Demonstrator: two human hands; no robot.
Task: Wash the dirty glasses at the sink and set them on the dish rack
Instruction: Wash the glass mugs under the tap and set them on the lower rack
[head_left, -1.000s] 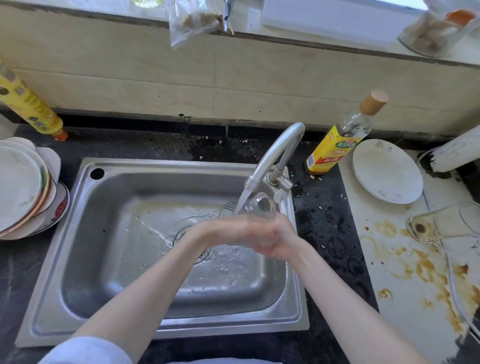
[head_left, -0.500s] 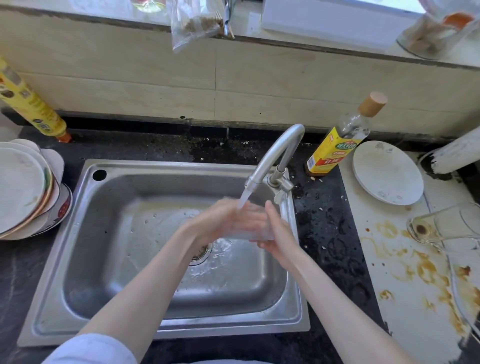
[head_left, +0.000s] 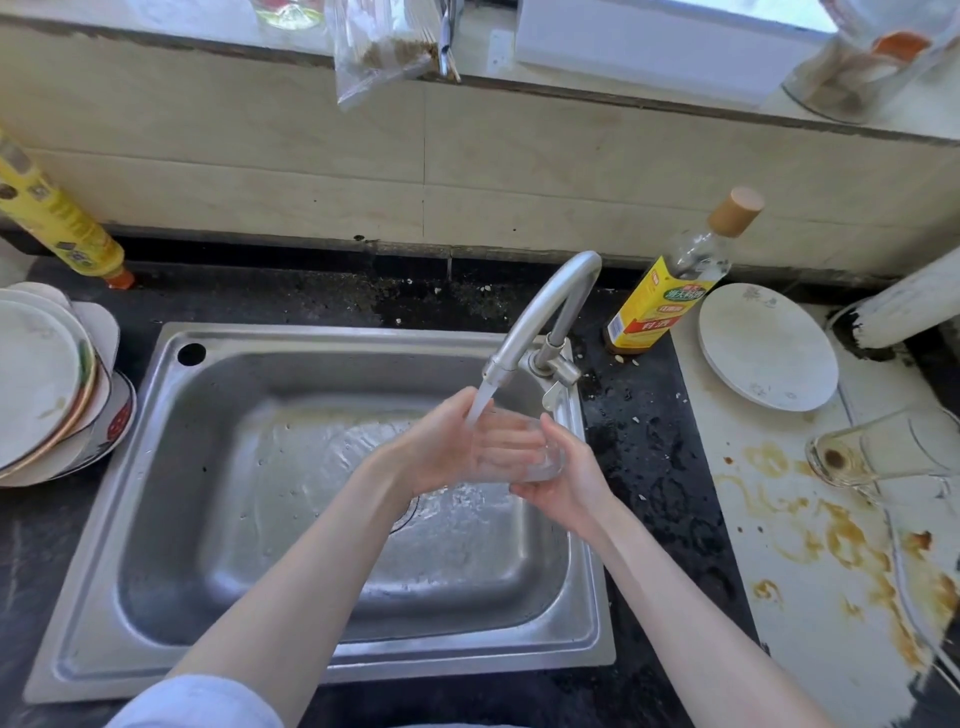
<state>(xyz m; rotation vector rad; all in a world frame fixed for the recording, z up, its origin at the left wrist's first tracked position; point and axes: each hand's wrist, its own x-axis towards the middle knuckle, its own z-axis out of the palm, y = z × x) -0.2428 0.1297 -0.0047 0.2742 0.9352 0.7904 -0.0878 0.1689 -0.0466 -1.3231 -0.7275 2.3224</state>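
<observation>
Steel sink (head_left: 171, 519), tap (head_left: 540, 317) running. Right hand (head_left: 563, 475) cups glass (head_left: 519, 452); left hand (head_left: 447, 449) fingers inside, rubbing. Turn glass under stream, grip firm—slippery.

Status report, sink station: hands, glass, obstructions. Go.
Right hand grips glass under running faucet; left hand fingers inside, rubbing. Second dirty glass lies on right counter. No obstruction seen.
</observation>
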